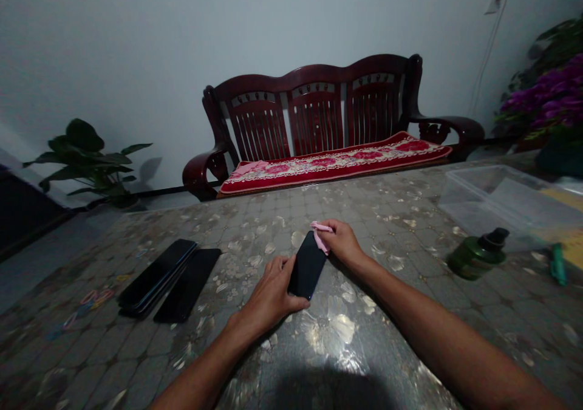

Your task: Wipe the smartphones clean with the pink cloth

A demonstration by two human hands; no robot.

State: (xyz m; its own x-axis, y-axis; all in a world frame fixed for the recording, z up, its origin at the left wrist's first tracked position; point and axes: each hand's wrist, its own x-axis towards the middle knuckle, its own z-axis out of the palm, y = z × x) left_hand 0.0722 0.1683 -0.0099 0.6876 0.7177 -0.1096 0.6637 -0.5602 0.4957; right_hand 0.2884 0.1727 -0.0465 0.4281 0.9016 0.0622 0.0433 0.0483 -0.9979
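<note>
From my remote feed I count one dark phone (308, 267) between the hands, one pink cloth (320, 240), and, off to the left on the counter (246, 222), one stack of phones (157, 276) with one black slab (189, 285) just beside it. I cannot tell the number in the stack. Small coloured clips (102, 297) lie left of it, too blurred to count. To the right: one green bottle (477, 257), one clear box (464, 212), one green pen (558, 265). Beyond the counter: one wooden bench (314, 76) with a red cushion (337, 161). Nothing stands between the hands and the phone, which lies slanted on the counter. Left hand (276, 285): grip around the phone's near end, thumb across the bottom edge, fingers along the side. Right hand (340, 241): grip pinching the cloth at the phone's far right corner, forearm reaching in diagonally.
</note>
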